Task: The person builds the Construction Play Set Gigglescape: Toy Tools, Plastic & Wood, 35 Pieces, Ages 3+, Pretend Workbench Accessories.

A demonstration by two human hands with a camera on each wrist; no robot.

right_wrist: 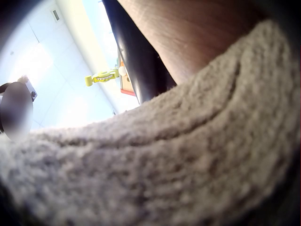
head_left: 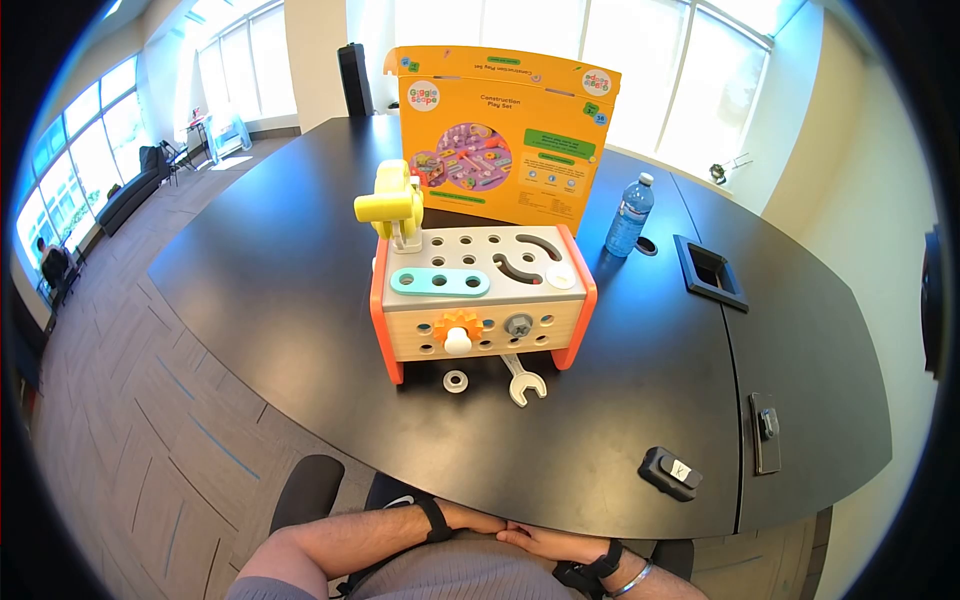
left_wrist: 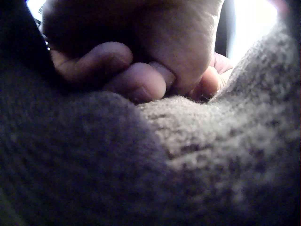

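Both hands lie in the person's lap at the table's front edge. The left hand (head_left: 478, 519) meets the right hand (head_left: 540, 541), their fingers overlapping in the head view. Loosely bent fingers (left_wrist: 141, 82) rest against the grey knit shirt (left_wrist: 225, 141) in the left wrist view. Ahead on the table stands a toy workbench (head_left: 470, 335) carrying a yellow clamp-like piece (head_left: 392, 208), a teal strip (head_left: 440, 283), an orange gear (head_left: 458, 327) and a grey bolt (head_left: 518, 326). By its front lie a toy wrench (head_left: 525, 384) and a white ring (head_left: 455, 381).
An orange play-set box (head_left: 500, 140) stands behind the workbench. To the right are a water bottle (head_left: 629, 215), a black table socket frame (head_left: 712, 273), a small black device (head_left: 670, 473) and a flat holder (head_left: 765, 433). The dark table (head_left: 280, 270) has a rounded edge.
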